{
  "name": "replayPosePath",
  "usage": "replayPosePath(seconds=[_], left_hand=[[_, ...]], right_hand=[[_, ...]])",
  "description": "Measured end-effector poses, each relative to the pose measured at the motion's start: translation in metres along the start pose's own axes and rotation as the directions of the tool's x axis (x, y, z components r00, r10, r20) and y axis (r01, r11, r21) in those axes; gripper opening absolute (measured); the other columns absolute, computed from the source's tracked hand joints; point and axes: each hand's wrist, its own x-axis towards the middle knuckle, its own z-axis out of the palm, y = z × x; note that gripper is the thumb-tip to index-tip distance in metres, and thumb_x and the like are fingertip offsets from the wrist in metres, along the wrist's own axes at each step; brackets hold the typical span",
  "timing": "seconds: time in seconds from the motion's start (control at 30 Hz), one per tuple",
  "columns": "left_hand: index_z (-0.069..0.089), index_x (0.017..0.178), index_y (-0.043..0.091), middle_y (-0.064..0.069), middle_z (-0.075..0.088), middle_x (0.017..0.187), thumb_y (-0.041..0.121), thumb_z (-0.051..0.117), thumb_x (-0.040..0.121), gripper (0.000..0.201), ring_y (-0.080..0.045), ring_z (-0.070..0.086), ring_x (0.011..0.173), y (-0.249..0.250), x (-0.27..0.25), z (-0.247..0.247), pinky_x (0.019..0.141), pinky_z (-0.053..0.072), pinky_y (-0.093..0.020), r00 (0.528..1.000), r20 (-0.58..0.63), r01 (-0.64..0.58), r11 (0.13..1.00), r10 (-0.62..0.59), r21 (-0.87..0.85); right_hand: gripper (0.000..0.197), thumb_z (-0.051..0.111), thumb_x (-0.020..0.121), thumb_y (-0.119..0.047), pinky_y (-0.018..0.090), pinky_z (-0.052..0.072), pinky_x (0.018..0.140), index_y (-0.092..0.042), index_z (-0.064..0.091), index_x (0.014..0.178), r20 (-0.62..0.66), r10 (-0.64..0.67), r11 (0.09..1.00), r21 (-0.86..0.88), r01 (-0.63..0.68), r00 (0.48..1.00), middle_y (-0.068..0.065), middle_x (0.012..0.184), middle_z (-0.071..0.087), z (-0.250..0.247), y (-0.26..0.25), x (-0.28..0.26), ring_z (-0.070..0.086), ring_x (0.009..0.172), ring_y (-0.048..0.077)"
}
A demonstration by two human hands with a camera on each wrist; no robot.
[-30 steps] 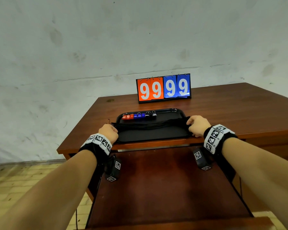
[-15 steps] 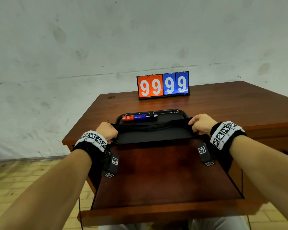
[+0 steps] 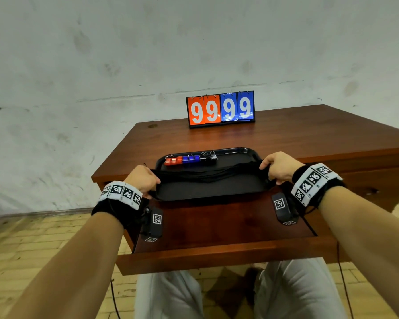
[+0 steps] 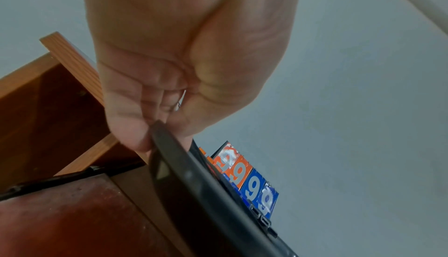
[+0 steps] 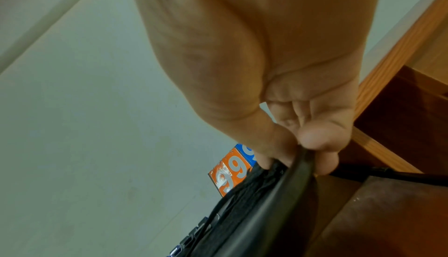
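Note:
A black tray (image 3: pixel 240 150) lies at the desk's front edge, and its near part overhangs the pull-out board (image 3: pixel 217 229). My left hand (image 3: pixel 143 180) grips its left rim and my right hand (image 3: pixel 279 166) grips its right rim. Close up, the left hand (image 4: pixel 167 123) pinches the tray rim (image 4: pixel 174 165) between thumb and fingers. The right hand (image 5: pixel 298 150) does the same on its rim (image 5: pixel 278 194). A bundle of black cords (image 3: pixel 207 174) stretches across the tray. Red clips (image 3: pixel 173 160), blue clips (image 3: pixel 190 158) and black clips (image 3: pixel 208 157) line its far edge.
A flip scoreboard (image 3: pixel 220 109) reading 9999 stands at the back of the brown wooden desk (image 3: pixel 309 134), against a grey wall. The pull-out board juts toward me over my knees. Tiled floor lies to the left, below the desk.
Both hands have drawn the tray toward me, from fully on the desk top to partly out over the pull-out board. My head has moved back, so more of the board shows.

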Motion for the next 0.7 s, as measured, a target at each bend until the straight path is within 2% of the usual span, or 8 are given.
replayPosePath(seconds=[0.07, 0.17, 0.3, 0.43, 0.57, 0.7], left_hand=[[0.067, 0.079, 0.006, -0.012, 0.061, 0.076, -0.016, 0.053, 0.086, 0.027, -0.026, 0.058, 0.061, -0.006, -0.008, 0.001, 0.044, 0.050, -0.030, 1.000, -0.012, 0.002, 1.000, -0.002, -0.023], [0.068, 0.080, 0.007, -0.013, 0.063, 0.083, -0.016, 0.052, 0.085, 0.028, -0.029, 0.062, 0.074, -0.016, -0.017, 0.002, 0.050, 0.052, -0.031, 0.999, -0.039, -0.001, 0.999, -0.001, -0.048], [0.068, 0.082, 0.010, -0.010, 0.062, 0.084, -0.014, 0.053, 0.084, 0.028, -0.028, 0.064, 0.076, -0.033, -0.029, 0.008, 0.054, 0.055, -0.032, 0.998, -0.062, -0.009, 1.000, 0.007, -0.020], [0.070, 0.082, 0.014, -0.004, 0.059, 0.094, -0.011, 0.054, 0.082, 0.029, -0.027, 0.062, 0.089, -0.049, -0.037, 0.015, 0.075, 0.061, -0.043, 0.993, -0.117, -0.011, 1.000, 0.014, 0.026], [0.070, 0.082, 0.013, -0.011, 0.062, 0.095, -0.014, 0.056, 0.080, 0.030, -0.031, 0.063, 0.090, -0.060, -0.046, 0.022, 0.067, 0.061, -0.041, 0.996, -0.086, -0.016, 0.999, 0.019, 0.036], [0.071, 0.083, 0.014, -0.010, 0.064, 0.094, -0.013, 0.058, 0.079, 0.030, -0.029, 0.064, 0.088, -0.068, -0.049, 0.030, 0.072, 0.062, -0.045, 0.996, -0.081, -0.021, 0.999, 0.025, 0.049]], right_hand=[[0.033, 0.058, 0.078, 0.015, 0.023, 0.045, 0.039, -0.013, 0.067, 0.095, 0.008, -0.010, 1.000, 0.007, 0.010, 1.000, 0.012, 0.088, 0.063, 0.002, 0.003, -0.010, 0.055, 0.050, 0.022], [0.035, 0.059, 0.078, 0.016, 0.025, 0.048, 0.043, -0.014, 0.067, 0.095, 0.013, -0.022, 0.999, 0.032, 0.022, 1.000, 0.006, 0.081, 0.058, 0.004, 0.008, -0.022, 0.057, 0.052, 0.022], [0.037, 0.060, 0.078, 0.017, 0.029, 0.050, 0.048, -0.015, 0.066, 0.096, 0.002, -0.037, 0.997, 0.071, 0.037, 0.999, 0.004, 0.072, 0.056, 0.009, 0.019, -0.041, 0.056, 0.048, 0.023], [0.038, 0.060, 0.077, 0.019, 0.028, 0.049, 0.046, -0.014, 0.065, 0.096, 0.016, -0.062, 0.995, 0.078, 0.060, 0.998, 0.005, 0.069, 0.054, 0.013, 0.026, -0.054, 0.055, 0.043, 0.021], [0.038, 0.059, 0.076, 0.019, 0.027, 0.049, 0.044, -0.013, 0.065, 0.096, 0.056, -0.076, 0.995, 0.071, 0.072, 0.996, 0.005, 0.062, 0.053, 0.015, 0.036, -0.065, 0.056, 0.040, 0.020], [0.038, 0.059, 0.077, 0.020, 0.028, 0.051, 0.045, -0.011, 0.065, 0.097, 0.080, -0.063, 0.996, 0.060, 0.058, 0.995, 0.005, 0.062, 0.053, 0.018, 0.043, -0.072, 0.057, 0.042, 0.021]])
